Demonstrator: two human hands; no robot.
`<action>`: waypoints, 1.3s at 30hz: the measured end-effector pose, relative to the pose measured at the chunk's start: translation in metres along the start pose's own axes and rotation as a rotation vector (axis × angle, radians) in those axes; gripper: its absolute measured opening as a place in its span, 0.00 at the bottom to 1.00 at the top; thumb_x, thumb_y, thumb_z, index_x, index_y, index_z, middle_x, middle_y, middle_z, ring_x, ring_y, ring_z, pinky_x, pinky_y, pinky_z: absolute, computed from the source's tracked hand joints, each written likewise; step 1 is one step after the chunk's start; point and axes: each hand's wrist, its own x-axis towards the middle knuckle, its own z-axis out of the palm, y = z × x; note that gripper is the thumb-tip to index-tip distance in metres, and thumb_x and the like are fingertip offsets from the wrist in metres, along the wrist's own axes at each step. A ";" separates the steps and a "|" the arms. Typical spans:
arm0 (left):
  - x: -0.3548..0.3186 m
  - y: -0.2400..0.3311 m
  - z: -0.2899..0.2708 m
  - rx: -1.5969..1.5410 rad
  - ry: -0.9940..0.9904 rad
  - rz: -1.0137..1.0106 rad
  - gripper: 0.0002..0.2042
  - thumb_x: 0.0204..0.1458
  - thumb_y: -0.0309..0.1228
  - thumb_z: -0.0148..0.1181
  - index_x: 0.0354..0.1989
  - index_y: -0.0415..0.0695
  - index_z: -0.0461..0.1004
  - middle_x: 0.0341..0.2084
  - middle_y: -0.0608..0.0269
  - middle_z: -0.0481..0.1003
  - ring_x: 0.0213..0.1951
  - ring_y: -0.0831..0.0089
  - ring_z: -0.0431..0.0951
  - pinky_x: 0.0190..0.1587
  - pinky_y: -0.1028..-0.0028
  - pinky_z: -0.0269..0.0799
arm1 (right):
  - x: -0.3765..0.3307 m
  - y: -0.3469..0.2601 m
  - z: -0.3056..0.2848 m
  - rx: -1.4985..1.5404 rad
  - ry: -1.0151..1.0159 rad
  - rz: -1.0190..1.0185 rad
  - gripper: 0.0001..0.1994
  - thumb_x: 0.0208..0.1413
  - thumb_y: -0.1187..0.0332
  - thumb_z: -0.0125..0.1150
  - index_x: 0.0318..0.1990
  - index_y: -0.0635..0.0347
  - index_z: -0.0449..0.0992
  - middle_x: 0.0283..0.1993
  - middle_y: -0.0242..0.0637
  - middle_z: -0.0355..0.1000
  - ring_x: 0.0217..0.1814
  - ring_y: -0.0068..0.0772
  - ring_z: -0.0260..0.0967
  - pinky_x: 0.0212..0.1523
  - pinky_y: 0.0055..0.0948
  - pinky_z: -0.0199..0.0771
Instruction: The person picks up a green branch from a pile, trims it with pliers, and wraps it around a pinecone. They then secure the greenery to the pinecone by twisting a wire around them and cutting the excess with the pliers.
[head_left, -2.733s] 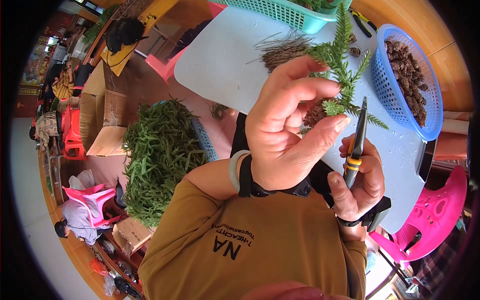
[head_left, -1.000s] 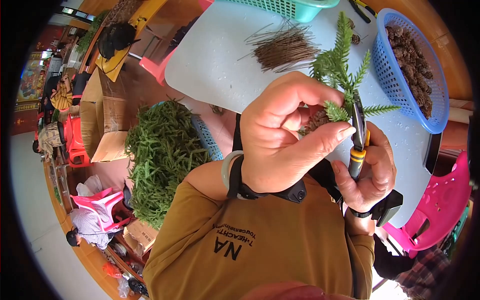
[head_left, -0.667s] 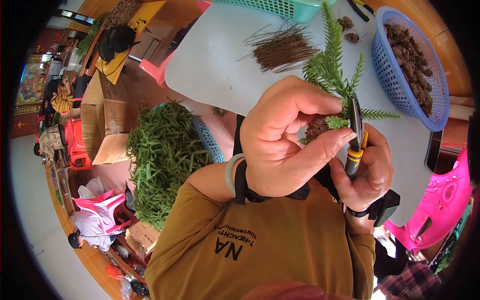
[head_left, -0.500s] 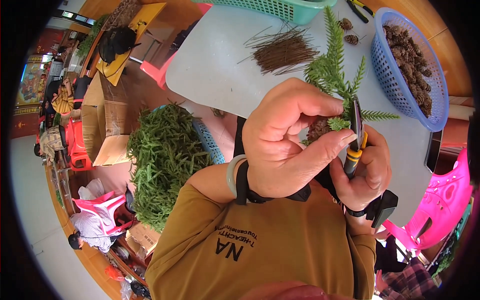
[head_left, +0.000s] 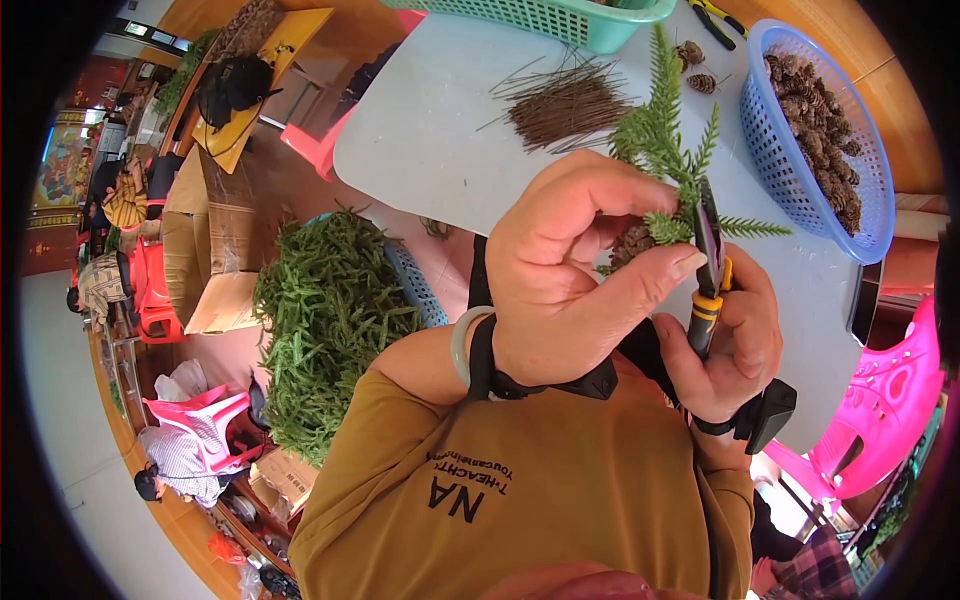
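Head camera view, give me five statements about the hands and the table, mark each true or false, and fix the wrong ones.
1. The left hand holds a green needle-leaved sprig. True.
2. The right hand holds a brown pine cone. False: it holds a black plier-like tool with yellow bands.
3. The pile of thin brown sticks lies inside the mint-green plastic basket. False: it lies on the pale table.
4. The round blue perforated plastic basket stands right of the sticks. True.
5. Separate black-and-yellow pliers lie near the blue basket. True.
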 end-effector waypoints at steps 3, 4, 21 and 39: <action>-0.001 0.000 -0.003 -0.023 0.025 -0.022 0.12 0.46 0.18 0.64 0.39 0.35 0.71 0.30 0.66 0.70 0.30 0.84 0.67 0.31 0.84 0.62 | 0.002 0.000 -0.002 0.003 -0.023 -0.016 0.18 0.34 0.79 0.71 0.29 0.63 0.65 0.46 0.56 0.68 0.38 0.44 0.71 0.36 0.31 0.71; -0.001 0.000 -0.004 -0.035 0.037 -0.034 0.11 0.47 0.19 0.64 0.39 0.36 0.71 0.29 0.67 0.70 0.30 0.84 0.67 0.30 0.84 0.62 | 0.003 0.000 -0.002 0.004 -0.034 -0.024 0.18 0.34 0.79 0.71 0.29 0.63 0.65 0.46 0.56 0.68 0.39 0.44 0.71 0.37 0.32 0.71; 0.011 0.011 -0.022 -0.310 -0.128 -0.459 0.12 0.55 0.30 0.59 0.46 0.39 0.69 0.37 0.58 0.76 0.34 0.73 0.77 0.30 0.77 0.70 | 0.004 0.005 -0.047 0.000 -0.044 -0.083 0.16 0.35 0.76 0.70 0.29 0.65 0.65 0.49 0.62 0.66 0.44 0.48 0.70 0.43 0.37 0.71; 0.018 0.019 -0.015 -0.329 -0.232 -0.594 0.10 0.55 0.29 0.57 0.41 0.35 0.74 0.32 0.61 0.76 0.21 0.87 0.67 0.21 0.85 0.60 | 0.023 0.012 -0.073 0.093 -0.241 -0.129 0.15 0.28 0.76 0.70 0.27 0.66 0.70 0.42 0.57 0.70 0.41 0.45 0.70 0.41 0.35 0.71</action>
